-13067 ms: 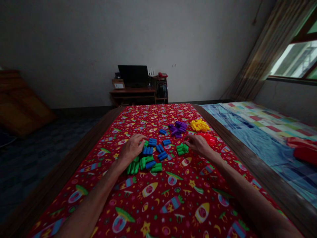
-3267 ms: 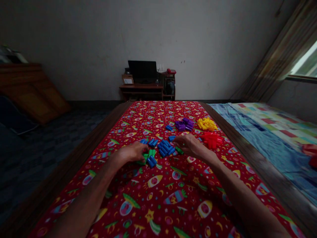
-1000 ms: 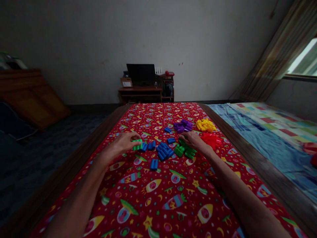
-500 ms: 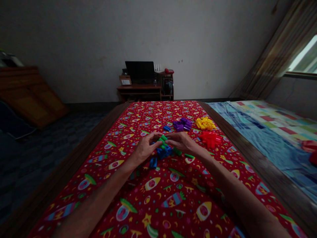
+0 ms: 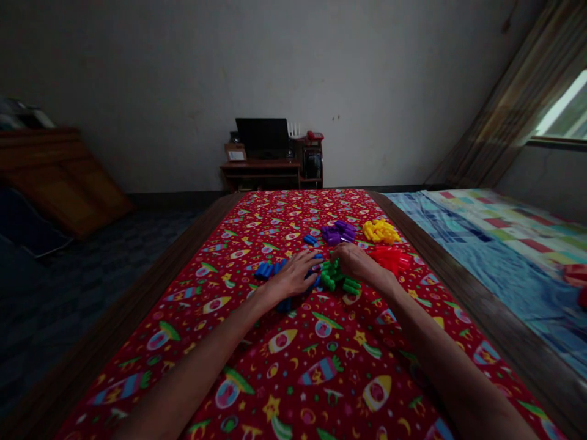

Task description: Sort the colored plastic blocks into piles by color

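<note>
My left hand point(image 5: 296, 273) lies spread over the blue pieces point(image 5: 265, 271), its fingers apart and partly covering them. Beside it on the right, my right hand point(image 5: 355, 260) is curled at the upper edge of the green pieces point(image 5: 329, 276); its fingertips are hard to make out, and so is anything between them. Behind the hands are a small blue piece point(image 5: 310, 239) and a heap of purple pieces point(image 5: 338, 232). Yellow pieces point(image 5: 380, 231) and red pieces point(image 5: 391, 259) lie in separate heaps to the right.
A red patterned cloth point(image 5: 279, 373) covers the long table with dark wooden edges point(image 5: 435, 278). Beyond it stands a desk point(image 5: 261, 165) with a black monitor point(image 5: 263, 138). On the right is a bed point(image 5: 463, 244), on the left a wooden cabinet point(image 5: 68, 183).
Both hands were together around green pieces above the blue ones. They have parted: my left hand has opened over the blue pieces, and my right has moved right. More green pieces now show between them.
</note>
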Tool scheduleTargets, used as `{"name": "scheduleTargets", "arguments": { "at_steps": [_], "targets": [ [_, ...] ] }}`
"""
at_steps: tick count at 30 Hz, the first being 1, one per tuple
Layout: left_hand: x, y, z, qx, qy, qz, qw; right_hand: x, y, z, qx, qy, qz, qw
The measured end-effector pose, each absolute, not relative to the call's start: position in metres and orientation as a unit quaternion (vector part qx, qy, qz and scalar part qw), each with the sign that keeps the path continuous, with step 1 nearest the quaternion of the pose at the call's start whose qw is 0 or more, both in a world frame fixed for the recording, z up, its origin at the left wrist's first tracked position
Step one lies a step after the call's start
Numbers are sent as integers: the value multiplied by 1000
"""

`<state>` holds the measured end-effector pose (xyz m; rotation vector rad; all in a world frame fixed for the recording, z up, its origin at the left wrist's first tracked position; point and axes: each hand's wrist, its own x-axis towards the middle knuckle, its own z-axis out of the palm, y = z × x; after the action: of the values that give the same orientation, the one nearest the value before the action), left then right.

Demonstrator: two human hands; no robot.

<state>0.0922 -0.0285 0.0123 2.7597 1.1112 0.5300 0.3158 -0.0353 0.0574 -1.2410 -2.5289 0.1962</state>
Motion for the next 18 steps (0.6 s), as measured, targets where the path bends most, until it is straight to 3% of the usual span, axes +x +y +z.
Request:
{"name": "scheduleTargets", "arguments": {
  "at_steps": [8, 13, 18],
  "targets": [
    [94, -27, 37, 913, 403, 70, 7, 317, -35, 61, -411, -885, 22, 218],
    [71, -18, 45, 911, 408, 65, 18, 307, -40, 63, -393, -896, 28, 203],
    [91, 29, 46, 873, 467, 138, 15, 285, -49, 57, -323, -934, 13, 150]
  ]
}}
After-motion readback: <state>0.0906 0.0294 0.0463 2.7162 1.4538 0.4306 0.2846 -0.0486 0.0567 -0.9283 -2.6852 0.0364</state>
